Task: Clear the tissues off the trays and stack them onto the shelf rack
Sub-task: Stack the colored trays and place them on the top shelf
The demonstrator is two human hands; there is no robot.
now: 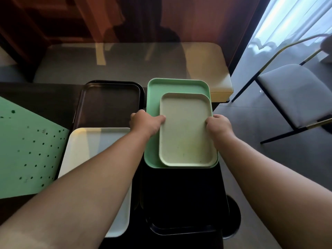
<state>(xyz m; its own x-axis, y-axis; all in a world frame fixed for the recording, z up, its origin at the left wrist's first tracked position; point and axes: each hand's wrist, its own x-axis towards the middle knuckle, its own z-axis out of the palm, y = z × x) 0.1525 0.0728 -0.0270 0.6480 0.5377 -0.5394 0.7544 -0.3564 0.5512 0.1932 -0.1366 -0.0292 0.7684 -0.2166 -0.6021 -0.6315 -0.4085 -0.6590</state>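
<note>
Left hand (146, 124) and right hand (219, 125) gripping beige tray (186, 133) atop green tray (158, 90).

Two hands: left hand (146, 123), right hand (219, 125). Trays: one cream tray (186, 133), one green tray (172, 87), one white tray (93, 146), at least two dark trays (107, 105). One chair (294, 94).

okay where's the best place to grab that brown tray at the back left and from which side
Take the brown tray by its two long raised rims, one hand per side, as both hands now hold the beige tray. Come from above: its near end is partly covered by the white tray, so the near short edge is a poor grip.
</note>
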